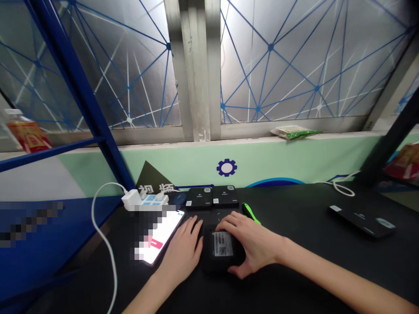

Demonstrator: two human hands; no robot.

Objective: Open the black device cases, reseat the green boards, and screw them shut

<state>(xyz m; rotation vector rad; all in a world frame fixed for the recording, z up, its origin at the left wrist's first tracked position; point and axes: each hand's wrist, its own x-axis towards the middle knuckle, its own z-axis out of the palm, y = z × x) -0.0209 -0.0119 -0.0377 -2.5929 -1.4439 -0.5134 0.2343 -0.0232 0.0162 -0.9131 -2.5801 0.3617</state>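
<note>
My right hand (pixel 238 244) grips the black box (pixel 212 266) by far and near edges, label (pixel 223 243) up, low over the tabletop (pixel 301 222); left hand (pixel 185 244) lies loosely spread just beside it, seemingly empty, contact unclear; best: even edge pressure, fingers off the label, box level

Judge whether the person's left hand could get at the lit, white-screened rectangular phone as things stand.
Likely yes: the left hand rests close beside the phone, with nothing visible between them. The right hand, on the black, rounded-square device, is on the other side, out of the way.
</note>
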